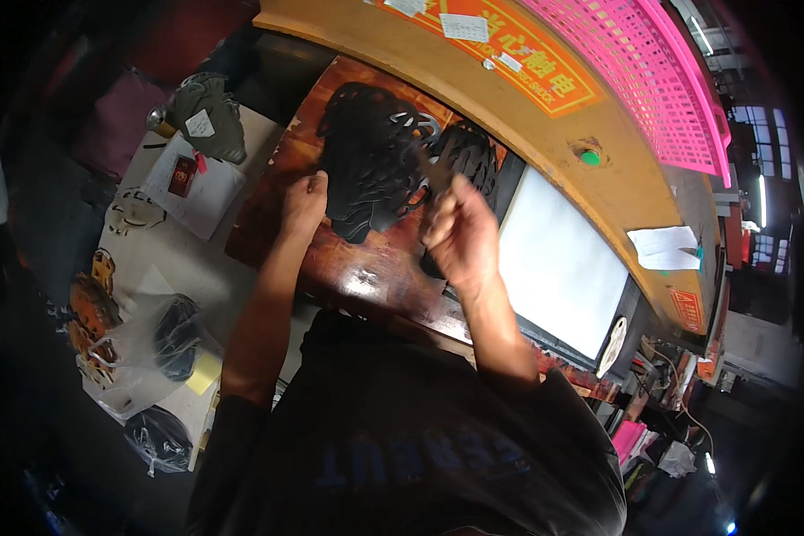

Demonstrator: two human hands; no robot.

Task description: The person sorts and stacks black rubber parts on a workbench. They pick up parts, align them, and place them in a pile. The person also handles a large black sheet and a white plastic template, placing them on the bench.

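Note:
A heap of black cut-out pieces [366,152], thin and flat with scalloped edges, lies on a shiny reddish-brown board [366,277]. My left hand [305,205] is closed at the heap's left edge; what its curled fingers hold, if anything, is hidden. Over the heap's right side, my right hand [464,237] is raised with thumb and fingers pinched together. A small dark piece [438,170] juts from that pinch, smeared by motion, so its kind is unclear. Behind the right hand sits a second stack of black pieces [473,152].
An orange-yellow machine beam [545,143] with a green button [590,158] arches across the far side, a pink basket [643,80] on top. Right of the board lies a white slab [558,259]. The left table [259,134] carries papers [210,192], a dark green bundle [210,116] and plastic bags [156,438].

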